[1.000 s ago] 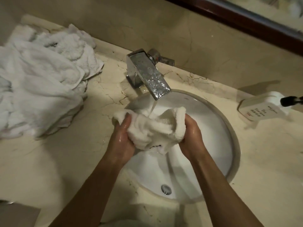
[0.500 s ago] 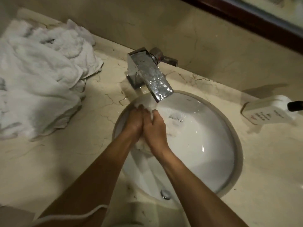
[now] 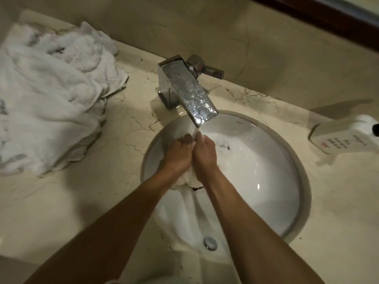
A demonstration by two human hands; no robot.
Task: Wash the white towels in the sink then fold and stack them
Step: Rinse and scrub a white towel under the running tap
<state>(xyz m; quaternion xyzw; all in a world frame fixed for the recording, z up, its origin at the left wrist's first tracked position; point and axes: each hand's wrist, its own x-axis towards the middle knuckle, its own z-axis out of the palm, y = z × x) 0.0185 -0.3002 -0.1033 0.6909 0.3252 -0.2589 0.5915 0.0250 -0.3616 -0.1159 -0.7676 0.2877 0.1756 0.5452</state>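
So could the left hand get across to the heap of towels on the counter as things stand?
Probably yes, once it lets go. The left hand is gripping the wet towel in the sink with the right hand. The towel heap lies on its own side, with only bare counter between.

Both bare forearms reach forward and converge, wrists close together. The left hand point(image 3: 178, 155) and right hand point(image 3: 205, 155) press side by side, fingers curled downward (knuckles up, fingertips mostly hidden), each gripping wet cloth bunched between them.
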